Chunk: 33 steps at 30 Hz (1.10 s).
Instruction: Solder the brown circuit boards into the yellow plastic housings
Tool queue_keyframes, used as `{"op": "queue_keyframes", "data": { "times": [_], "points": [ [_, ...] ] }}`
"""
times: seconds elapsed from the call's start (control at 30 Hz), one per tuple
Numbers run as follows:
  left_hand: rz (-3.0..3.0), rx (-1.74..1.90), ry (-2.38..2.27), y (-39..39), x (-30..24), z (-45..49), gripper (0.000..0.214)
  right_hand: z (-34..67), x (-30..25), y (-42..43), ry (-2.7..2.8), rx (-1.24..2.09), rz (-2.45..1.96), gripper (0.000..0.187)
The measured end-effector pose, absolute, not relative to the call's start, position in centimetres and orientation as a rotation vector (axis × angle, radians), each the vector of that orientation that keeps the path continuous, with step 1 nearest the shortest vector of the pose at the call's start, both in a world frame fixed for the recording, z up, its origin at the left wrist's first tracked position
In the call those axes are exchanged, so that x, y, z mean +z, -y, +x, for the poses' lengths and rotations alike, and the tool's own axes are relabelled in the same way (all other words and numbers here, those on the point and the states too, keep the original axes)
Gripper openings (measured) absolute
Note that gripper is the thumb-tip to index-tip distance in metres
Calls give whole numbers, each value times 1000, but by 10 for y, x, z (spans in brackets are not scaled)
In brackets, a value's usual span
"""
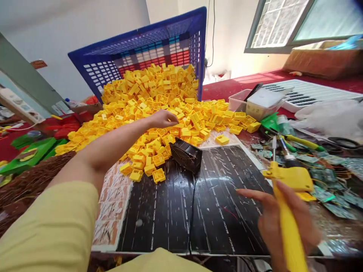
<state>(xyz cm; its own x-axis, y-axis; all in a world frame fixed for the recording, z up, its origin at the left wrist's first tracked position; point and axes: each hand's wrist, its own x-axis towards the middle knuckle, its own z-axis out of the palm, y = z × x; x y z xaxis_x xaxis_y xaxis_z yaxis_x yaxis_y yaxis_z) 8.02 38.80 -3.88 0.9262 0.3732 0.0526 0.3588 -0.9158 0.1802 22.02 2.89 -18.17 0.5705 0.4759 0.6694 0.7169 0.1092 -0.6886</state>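
My left hand [164, 118] reaches over a heap of small yellow plastic housings [159, 85]. Its fingers curl down and together at the pieces; whether one is between the fingertips is hidden. At the right, my right hand [286, 223] is closed around the yellow handle of a soldering iron [290, 238], with its metal tip pointing up and away. The index finger stretches out to the left over a black mat [218, 211]. On this mat, between the hands, a small black fan [185, 155] stands tilted against the nearest housings, its cable running toward me.
A blue plastic basket [202, 49] lies tipped, housings spilling out. At right lie green circuit boards [326, 177], a yellow device [297, 178], green-handled pliers [304, 142], black-handled scissors [344, 142] and a clear plastic tub [238, 102]. A brown wire bundle [31, 185] lies at left.
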Motion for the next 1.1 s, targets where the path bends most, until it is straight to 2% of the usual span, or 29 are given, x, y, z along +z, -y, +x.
{"op": "queue_keyframes", "data": {
  "times": [0.1, 0.27, 0.4, 0.5, 0.6, 0.77, 1.1],
  "points": [
    [2984, -39, -286, -394, -61, 143, 26, 213, -169, -63, 1117, -230, -1513, 19],
    [3099, -220, 28, -385, -100, 224, 37, 205, -167, -111, 1224, -187, -1606, 39],
    [3176, -314, -7, -389, -124, 238, 51, 199, -175, -138, 1243, -148, -1678, 51],
    [3216, -379, -35, -398, -132, 222, 48, 195, -176, -151, 1241, -75, -1702, 51],
    [3243, -449, -26, -404, -131, 197, 42, 189, -170, -152, 1223, -17, -1709, 43],
    [3272, -573, -85, -407, -127, 151, 38, 180, -158, -114, 1219, -15, -1702, 34],
    [3211, -830, -158, -397, -122, 39, 39, 185, -161, -33, 1150, -101, -1785, 39]
  ]
}}
